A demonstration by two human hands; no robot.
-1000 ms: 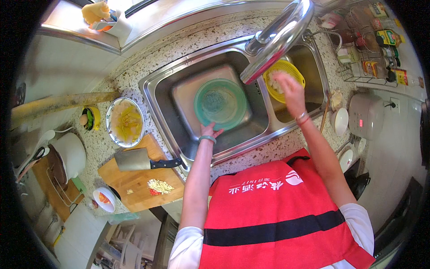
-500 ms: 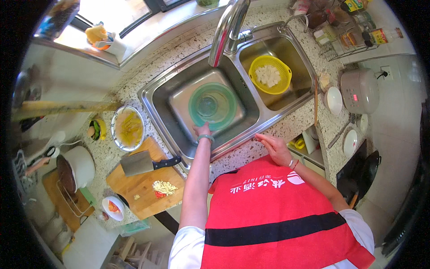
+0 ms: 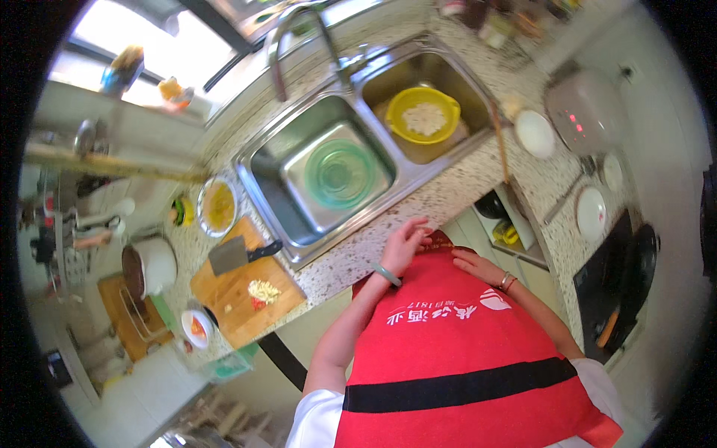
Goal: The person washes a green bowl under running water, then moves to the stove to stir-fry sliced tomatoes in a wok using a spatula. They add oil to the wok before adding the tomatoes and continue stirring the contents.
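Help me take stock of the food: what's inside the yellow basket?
Inside the yellow basket are pale, whitish pieces gathered in the middle, with bare yellow showing around them. The pieces cover the basket's bottom, so anything beneath them cannot be seen.

A speckled countertop (image 3: 373,237) carries, toward the left, a wooden cutting board (image 3: 224,306), a patterned bowl (image 3: 201,213) and a smaller white bowl (image 3: 186,327); toward the right, a round bowl (image 3: 535,134), a white dish (image 3: 591,213) and a rice cooker (image 3: 586,112). A double steel sink (image 3: 396,193) is set into it.
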